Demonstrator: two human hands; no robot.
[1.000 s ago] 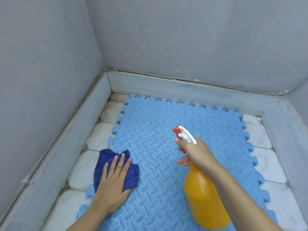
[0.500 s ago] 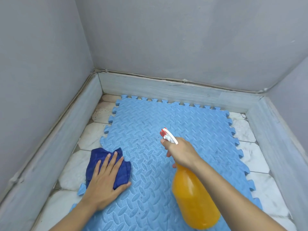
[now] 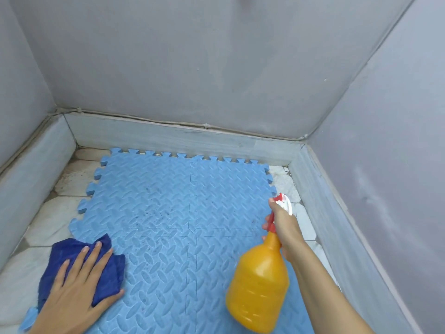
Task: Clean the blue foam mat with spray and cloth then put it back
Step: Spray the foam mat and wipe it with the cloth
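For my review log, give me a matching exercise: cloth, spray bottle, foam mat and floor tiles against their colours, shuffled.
Things:
1. cloth
2. spray bottle
3. foam mat
4. floor tiles

Colours:
A. light blue
B. white marble
C. orange with a red and white head
D. dark blue

Pairs: 1-D, 2-C, 3-A, 4-B

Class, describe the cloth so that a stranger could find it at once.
Start at the light blue foam mat covering the tiled floor. At its near left edge, the left hand presses flat on the cloth. It is crumpled, far darker blue than the mat.
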